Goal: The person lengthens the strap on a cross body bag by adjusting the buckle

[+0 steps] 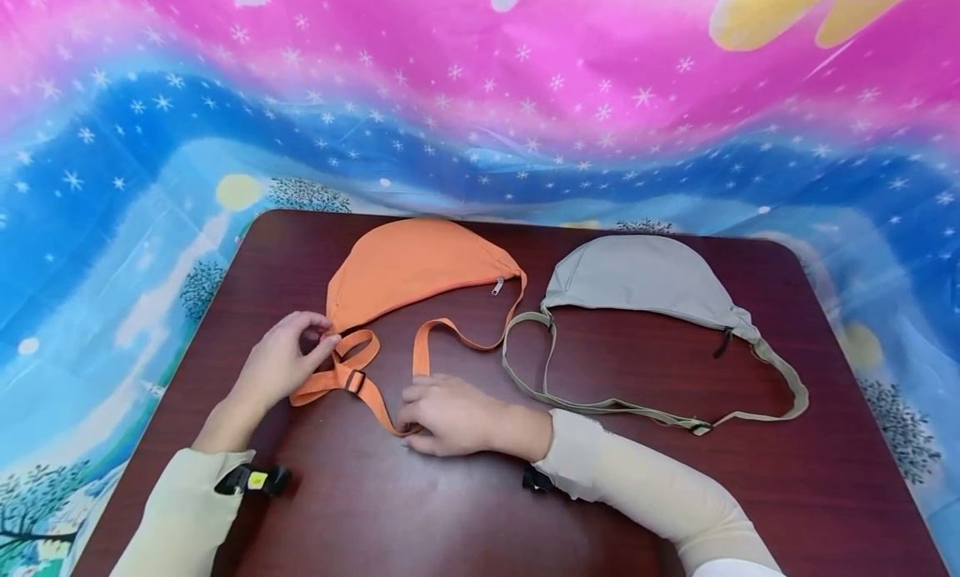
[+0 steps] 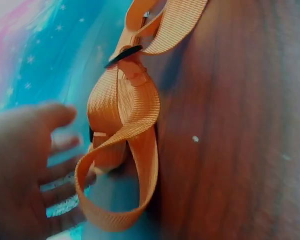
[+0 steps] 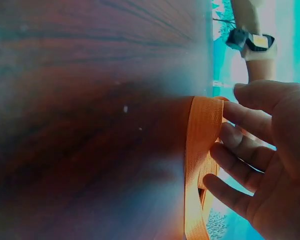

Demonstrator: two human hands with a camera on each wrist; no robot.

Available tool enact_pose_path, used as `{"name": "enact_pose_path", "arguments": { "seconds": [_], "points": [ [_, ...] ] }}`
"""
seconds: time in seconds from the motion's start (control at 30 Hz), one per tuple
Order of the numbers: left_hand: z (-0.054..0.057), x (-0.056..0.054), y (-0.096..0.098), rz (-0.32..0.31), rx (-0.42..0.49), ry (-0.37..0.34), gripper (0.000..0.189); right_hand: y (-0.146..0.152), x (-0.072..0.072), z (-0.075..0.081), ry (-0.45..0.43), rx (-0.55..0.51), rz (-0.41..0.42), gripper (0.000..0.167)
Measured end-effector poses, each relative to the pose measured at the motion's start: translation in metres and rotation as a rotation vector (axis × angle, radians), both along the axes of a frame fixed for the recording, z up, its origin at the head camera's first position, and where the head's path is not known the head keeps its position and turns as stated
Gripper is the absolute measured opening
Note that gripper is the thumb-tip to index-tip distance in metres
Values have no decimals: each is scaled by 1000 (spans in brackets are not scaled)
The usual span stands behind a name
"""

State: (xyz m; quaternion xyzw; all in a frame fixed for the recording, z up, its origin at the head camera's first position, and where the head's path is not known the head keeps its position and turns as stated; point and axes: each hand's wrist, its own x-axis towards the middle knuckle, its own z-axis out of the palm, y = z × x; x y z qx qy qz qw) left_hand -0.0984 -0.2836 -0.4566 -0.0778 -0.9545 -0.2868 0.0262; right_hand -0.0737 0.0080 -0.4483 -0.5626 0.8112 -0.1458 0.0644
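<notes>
An orange waist bag [image 1: 420, 264] with a half-moon body lies at the far left of the table. My left hand [image 1: 288, 356] is at its lower left corner, fingers parted and thumb spread beside the looped orange strap [image 2: 117, 220]. In the left wrist view the fingers stand just left of that loop. A dark slider buckle [image 1: 355, 381] sits on the strap. My right hand [image 1: 453, 414] is lowered over the strap's front stretch. Seen from the right wrist, its loosely bent fingertips [image 3: 212, 182] rest at the strap's edge, with the thumb away from it.
A grey waist bag [image 1: 637, 273] lies to the right, its greenish strap [image 1: 615, 406] curving toward the front and passing close to my right forearm. Both lie on a dark red-brown table [image 1: 420, 519]. A printed cloth [image 1: 480, 127] hangs behind. Black wrist cameras [image 1: 251, 479] are strapped on.
</notes>
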Motion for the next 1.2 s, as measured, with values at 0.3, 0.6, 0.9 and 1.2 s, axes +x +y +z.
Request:
{"name": "enact_pose_path", "arguments": {
  "seconds": [0.3,0.6,0.9,1.2],
  "points": [
    [16,-27,-1,80,-101,-353,42,-9,9,2,177,70,-54,23],
    [21,-39,0,19,-80,-555,27,-25,14,-4,325,107,-59,22],
    [22,-53,-11,77,8,-526,20,-23,18,-9,345,110,-15,15],
    [22,-73,-26,153,-19,-448,24,-17,17,-8,159,111,36,16]
  ]
}}
